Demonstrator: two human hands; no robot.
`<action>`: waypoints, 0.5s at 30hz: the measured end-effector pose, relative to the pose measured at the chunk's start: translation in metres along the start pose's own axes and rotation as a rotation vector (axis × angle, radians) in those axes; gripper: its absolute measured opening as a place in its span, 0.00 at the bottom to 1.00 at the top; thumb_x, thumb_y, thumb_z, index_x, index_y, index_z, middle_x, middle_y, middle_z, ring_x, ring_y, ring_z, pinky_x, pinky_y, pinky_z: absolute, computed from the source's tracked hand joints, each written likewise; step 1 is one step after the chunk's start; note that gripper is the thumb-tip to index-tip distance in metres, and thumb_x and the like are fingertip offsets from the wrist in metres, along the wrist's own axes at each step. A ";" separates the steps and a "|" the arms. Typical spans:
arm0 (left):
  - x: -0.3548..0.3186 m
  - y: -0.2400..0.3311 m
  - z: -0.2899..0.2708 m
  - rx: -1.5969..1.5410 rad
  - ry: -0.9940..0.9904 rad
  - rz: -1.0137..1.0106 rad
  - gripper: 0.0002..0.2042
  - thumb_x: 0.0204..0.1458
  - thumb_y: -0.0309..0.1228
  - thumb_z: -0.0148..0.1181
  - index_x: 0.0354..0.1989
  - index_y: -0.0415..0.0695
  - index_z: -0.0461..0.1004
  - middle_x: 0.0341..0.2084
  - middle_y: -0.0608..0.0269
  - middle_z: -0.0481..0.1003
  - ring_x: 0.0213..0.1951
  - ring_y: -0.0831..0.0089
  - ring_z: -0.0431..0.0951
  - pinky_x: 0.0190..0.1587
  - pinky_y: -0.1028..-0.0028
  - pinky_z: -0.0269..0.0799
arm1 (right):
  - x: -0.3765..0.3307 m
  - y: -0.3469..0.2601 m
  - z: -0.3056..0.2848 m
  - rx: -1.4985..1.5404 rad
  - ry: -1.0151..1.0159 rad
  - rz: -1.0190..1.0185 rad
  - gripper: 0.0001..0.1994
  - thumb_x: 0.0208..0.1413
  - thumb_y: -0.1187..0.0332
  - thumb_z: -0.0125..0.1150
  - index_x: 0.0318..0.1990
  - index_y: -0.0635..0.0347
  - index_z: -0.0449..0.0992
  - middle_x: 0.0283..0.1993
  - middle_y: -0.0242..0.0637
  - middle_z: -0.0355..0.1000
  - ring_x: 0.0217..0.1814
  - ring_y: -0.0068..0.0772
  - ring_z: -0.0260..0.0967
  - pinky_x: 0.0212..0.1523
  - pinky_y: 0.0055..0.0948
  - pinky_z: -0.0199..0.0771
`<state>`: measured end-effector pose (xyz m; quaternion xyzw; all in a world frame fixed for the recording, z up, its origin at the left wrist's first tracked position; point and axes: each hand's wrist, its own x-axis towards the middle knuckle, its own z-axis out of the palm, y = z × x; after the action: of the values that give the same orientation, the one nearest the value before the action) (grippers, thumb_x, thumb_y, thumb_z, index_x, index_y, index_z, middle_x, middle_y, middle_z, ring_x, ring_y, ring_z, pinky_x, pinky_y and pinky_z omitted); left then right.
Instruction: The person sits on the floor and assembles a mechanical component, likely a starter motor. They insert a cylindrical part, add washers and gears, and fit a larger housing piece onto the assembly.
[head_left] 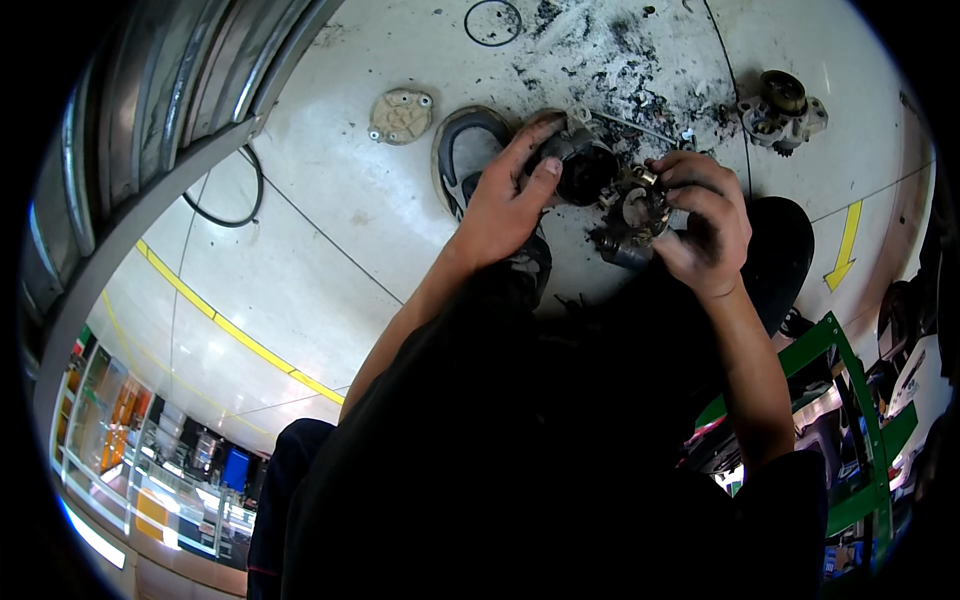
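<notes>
My left hand (515, 195) is wrapped round a blackened hollow cylinder (588, 172), like a motor housing, its dark open end turned toward my right hand. Between the thumb and fingers of my right hand (708, 222) is a sooty round metal part (640, 207) with a brassy piece at its top. A dark cylindrical piece (624, 248) hangs at the lower side of that part; whether the two are joined I cannot tell. Both held parts are close together, above the floor between my shoes.
Black debris (630, 60) covers pale powder on the floor ahead. A round metal cover (402, 115) lies left of my grey shoe (470, 150). At the right sits a metal housing with a pulley (783, 110). A black ring (492, 22), a corrugated shutter (190, 80) and a green frame (850, 400) are around.
</notes>
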<state>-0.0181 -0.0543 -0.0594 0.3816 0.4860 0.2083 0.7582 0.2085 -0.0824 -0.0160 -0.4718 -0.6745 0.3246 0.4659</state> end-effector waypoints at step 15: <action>-0.001 0.004 0.002 -0.059 0.008 0.001 0.21 0.65 0.34 0.49 0.63 0.35 0.63 0.60 0.55 0.66 0.55 0.72 0.67 0.57 0.73 0.66 | 0.006 -0.018 0.009 -0.257 -0.173 0.438 0.19 0.42 0.76 0.72 0.45 0.62 0.76 0.42 0.43 0.75 0.41 0.43 0.76 0.43 0.32 0.76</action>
<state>-0.0169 -0.0536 -0.0555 0.3584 0.4822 0.2245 0.7672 0.1930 -0.0826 -0.0015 -0.6322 -0.6295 0.3685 0.2613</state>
